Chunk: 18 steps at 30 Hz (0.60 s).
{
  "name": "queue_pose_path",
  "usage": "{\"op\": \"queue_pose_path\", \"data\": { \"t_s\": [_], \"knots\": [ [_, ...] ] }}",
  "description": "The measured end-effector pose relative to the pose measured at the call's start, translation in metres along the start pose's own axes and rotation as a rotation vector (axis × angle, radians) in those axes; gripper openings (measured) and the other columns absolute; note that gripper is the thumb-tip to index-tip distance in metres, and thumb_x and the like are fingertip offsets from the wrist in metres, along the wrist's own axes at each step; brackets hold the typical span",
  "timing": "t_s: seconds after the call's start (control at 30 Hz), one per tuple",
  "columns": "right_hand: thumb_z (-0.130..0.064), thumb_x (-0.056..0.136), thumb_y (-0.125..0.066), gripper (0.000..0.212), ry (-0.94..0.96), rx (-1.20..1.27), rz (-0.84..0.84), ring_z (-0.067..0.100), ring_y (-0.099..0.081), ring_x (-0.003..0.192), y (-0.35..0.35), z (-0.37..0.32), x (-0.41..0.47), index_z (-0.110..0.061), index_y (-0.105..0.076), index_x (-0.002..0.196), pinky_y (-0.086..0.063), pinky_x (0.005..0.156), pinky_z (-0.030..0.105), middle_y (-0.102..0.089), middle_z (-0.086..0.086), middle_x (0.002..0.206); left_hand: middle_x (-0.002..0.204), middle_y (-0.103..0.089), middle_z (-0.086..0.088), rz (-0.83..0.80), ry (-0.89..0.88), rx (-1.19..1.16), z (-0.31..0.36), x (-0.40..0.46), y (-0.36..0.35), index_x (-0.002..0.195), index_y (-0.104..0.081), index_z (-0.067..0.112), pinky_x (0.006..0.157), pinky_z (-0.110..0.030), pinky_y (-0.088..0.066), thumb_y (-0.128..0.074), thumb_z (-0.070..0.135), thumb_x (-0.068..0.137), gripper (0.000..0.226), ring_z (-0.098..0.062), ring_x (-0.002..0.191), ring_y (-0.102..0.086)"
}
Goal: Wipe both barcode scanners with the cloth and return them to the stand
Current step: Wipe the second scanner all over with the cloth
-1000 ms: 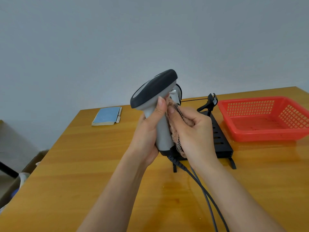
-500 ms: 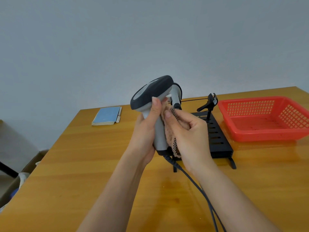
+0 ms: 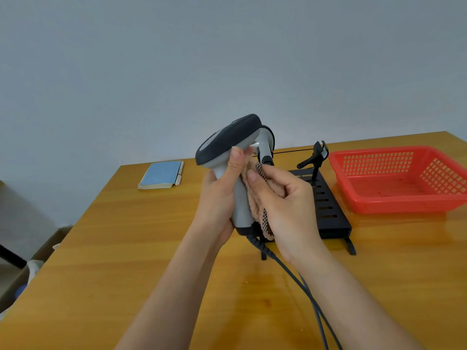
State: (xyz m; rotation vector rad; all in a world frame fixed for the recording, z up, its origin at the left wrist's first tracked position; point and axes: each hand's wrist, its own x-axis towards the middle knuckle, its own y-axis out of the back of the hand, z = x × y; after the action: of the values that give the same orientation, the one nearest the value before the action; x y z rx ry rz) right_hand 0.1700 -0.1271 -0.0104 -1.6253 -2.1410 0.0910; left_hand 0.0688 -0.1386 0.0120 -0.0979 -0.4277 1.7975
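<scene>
Grey plastic and a dark rubbery head make up the barcode scanner (image 3: 228,157) held upright above the counter (image 3: 126,248), lifted clear so every side of its handle can be reached. The left hand (image 3: 217,198) wraps the handle from the far-left side, thumb up against the neck just under the head, which steadies the body while it is rubbed. The right hand (image 3: 283,205) grips a pinkish cloth (image 3: 255,205) with a checked edge, pinching it between thumb and fingers and pressing it onto the right face of the handle; this looks like the wiping step on this scanner, not yet the return.

A second scanner (image 3: 266,145) sits behind the first, largely hidden, and seems to rest on the black slotted stand (image 3: 328,210); whether it has been wiped cannot be told. A free cradle arm (image 3: 316,157) rises at the stand's far end, probably where the held scanner belongs. Two dark cables (image 3: 310,299) trail from the stand area toward the viewer between the forearms, so any turning of the scanner must allow for their slack.

The red plastic basket (image 3: 394,180) to the right of the stand, just beside it, appears to hold nothing. A blue notebook (image 3: 161,174) with a pen along its edge lies well apart on the far left of the counter
</scene>
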Motion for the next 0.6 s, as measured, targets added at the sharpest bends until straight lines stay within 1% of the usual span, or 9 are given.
{"op": "queue_pose_path", "data": {
  "t_s": [0.03, 0.13, 0.27, 0.37, 0.43, 0.47, 0.5, 0.53, 0.6],
  "knots": [
    [-0.014, 0.094, -0.06, 0.02, -0.016, 0.024, 0.008, 0.018, -0.07, 0.1, 0.0, -0.001, 0.002, -0.011, -0.072, 0.11, -0.057, 0.087, 0.039, -0.075, 0.003, 0.101, 0.1, -0.075, -0.001, -0.014, 0.0, -0.001, 0.0, -0.001, 0.0, 0.11, -0.067, 0.013, 0.084, -0.038, -0.059, -0.061, 0.045, 0.074, 0.048, -0.018, 0.097, -0.072],
    [-0.019, 0.098, -0.055, 0.019, -0.031, 0.008, 0.005, 0.021, -0.071, 0.095, 0.0, -0.004, 0.008, -0.012, -0.073, 0.104, -0.059, 0.084, 0.041, -0.076, 0.006, 0.097, 0.098, -0.075, 0.002, -0.024, -0.011, 0.028, 0.001, -0.004, -0.002, 0.117, -0.063, 0.016, 0.08, -0.031, -0.058, -0.063, 0.045, 0.072, 0.054, -0.016, 0.098, -0.071],
    [-0.021, 0.099, -0.053, 0.024, -0.012, -0.106, -0.059, 0.017, -0.07, 0.082, 0.0, -0.006, 0.007, -0.006, -0.072, 0.095, -0.057, 0.073, 0.034, -0.073, 0.007, 0.084, 0.102, -0.073, 0.002, -0.026, 0.003, 0.03, 0.005, -0.002, -0.001, 0.129, -0.059, 0.012, 0.087, -0.039, -0.056, -0.064, 0.063, 0.07, 0.079, -0.018, 0.1, -0.069],
    [-0.021, 0.097, -0.057, 0.022, -0.027, -0.108, -0.057, 0.016, -0.068, 0.077, 0.002, -0.006, 0.005, -0.005, -0.072, 0.093, -0.056, 0.068, 0.031, -0.072, 0.012, 0.082, 0.105, -0.073, 0.005, -0.016, 0.014, 0.025, 0.005, 0.001, 0.0, 0.127, -0.061, 0.012, 0.088, -0.04, -0.055, -0.063, 0.067, 0.071, 0.079, -0.016, 0.098, -0.069],
    [-0.026, 0.095, -0.059, 0.024, -0.039, -0.116, -0.053, 0.029, -0.065, 0.071, 0.003, -0.003, 0.0, -0.007, -0.072, 0.089, -0.055, 0.066, 0.047, -0.069, 0.023, 0.081, 0.104, -0.072, 0.004, 0.009, 0.028, 0.04, 0.005, 0.003, 0.0, 0.123, -0.065, 0.015, 0.086, -0.04, -0.055, -0.061, 0.072, 0.067, 0.081, -0.016, 0.091, -0.067],
    [-0.028, 0.095, -0.06, 0.023, -0.05, -0.128, -0.049, 0.038, -0.064, 0.07, 0.004, -0.002, -0.002, -0.01, -0.072, 0.089, -0.053, 0.065, 0.059, -0.067, 0.026, 0.081, 0.103, -0.072, 0.003, 0.017, 0.044, 0.051, 0.005, 0.003, 0.0, 0.122, -0.067, 0.015, 0.085, -0.041, -0.055, -0.061, 0.076, 0.065, 0.083, -0.016, 0.088, -0.065],
    [-0.03, 0.094, -0.06, 0.021, -0.063, -0.14, -0.044, 0.044, -0.065, 0.073, 0.005, -0.001, -0.004, -0.014, -0.072, 0.089, -0.052, 0.064, 0.067, -0.068, 0.025, 0.083, 0.103, -0.072, 0.002, 0.018, 0.055, 0.06, 0.006, 0.004, 0.0, 0.121, -0.067, 0.015, 0.084, -0.042, -0.054, -0.061, 0.079, 0.066, 0.085, -0.017, 0.088, -0.064],
    [-0.031, 0.093, -0.061, 0.018, -0.077, -0.145, -0.042, 0.045, -0.067, 0.078, 0.005, 0.0, -0.005, -0.016, -0.072, 0.091, -0.05, 0.064, 0.071, -0.07, 0.022, 0.084, 0.104, -0.072, 0.001, 0.015, 0.056, 0.063, 0.007, 0.003, 0.0, 0.121, -0.067, 0.014, 0.083, -0.041, -0.055, -0.061, 0.08, 0.067, 0.085, -0.018, 0.088, -0.064],
    [-0.031, 0.09, -0.065, 0.017, -0.099, -0.13, -0.036, 0.042, -0.069, 0.081, 0.007, -0.001, -0.005, -0.016, -0.07, 0.091, -0.051, 0.065, 0.071, -0.072, 0.016, 0.085, 0.107, -0.073, 0.001, 0.015, 0.036, 0.041, 0.008, 0.002, -0.002, 0.121, -0.065, 0.011, 0.075, -0.035, -0.057, -0.063, 0.074, 0.066, 0.084, -0.015, 0.086, -0.067]
  ]
}}
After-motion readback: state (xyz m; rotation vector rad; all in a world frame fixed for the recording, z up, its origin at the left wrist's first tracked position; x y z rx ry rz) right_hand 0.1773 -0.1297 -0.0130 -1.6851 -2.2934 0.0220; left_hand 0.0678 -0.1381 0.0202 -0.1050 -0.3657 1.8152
